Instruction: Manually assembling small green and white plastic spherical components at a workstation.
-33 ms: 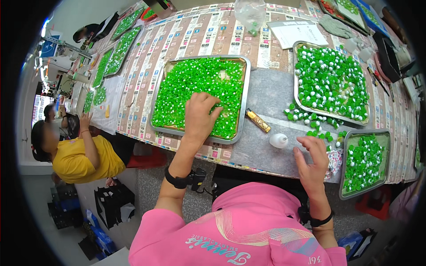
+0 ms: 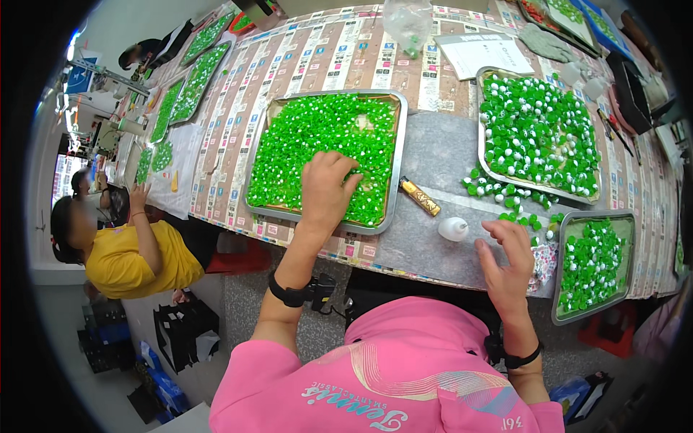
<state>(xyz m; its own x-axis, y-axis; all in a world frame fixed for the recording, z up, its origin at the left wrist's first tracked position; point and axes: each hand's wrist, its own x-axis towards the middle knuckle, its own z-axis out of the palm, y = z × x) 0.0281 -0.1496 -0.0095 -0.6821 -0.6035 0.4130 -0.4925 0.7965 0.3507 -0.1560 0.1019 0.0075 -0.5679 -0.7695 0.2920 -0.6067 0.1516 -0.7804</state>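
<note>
My left hand (image 2: 326,189) reaches over the near middle of a metal tray (image 2: 399,144) spread with small green plastic pieces (image 2: 303,137), many showing white dots. Its fingers bend down toward the pieces, and a small gap shows between thumb and forefinger; I see nothing held there. My right hand (image 2: 509,260) hovers at the table's near edge, fingers curved and apart from the thumb, with nothing visible in it. Just left of it stands a small white squeeze bottle (image 2: 453,229) with a thin nozzle. A gold and black lighter (image 2: 420,197) lies between that bottle and the tray.
Loose green-and-white pieces (image 2: 505,193) lie below a second full tray (image 2: 482,155) on the right. A smaller tray (image 2: 630,263) overhangs the near edge. Papers (image 2: 480,54), a grey glove (image 2: 545,43) and a plastic bag (image 2: 406,25) lie farther back. A person in yellow (image 2: 144,252) sits left.
</note>
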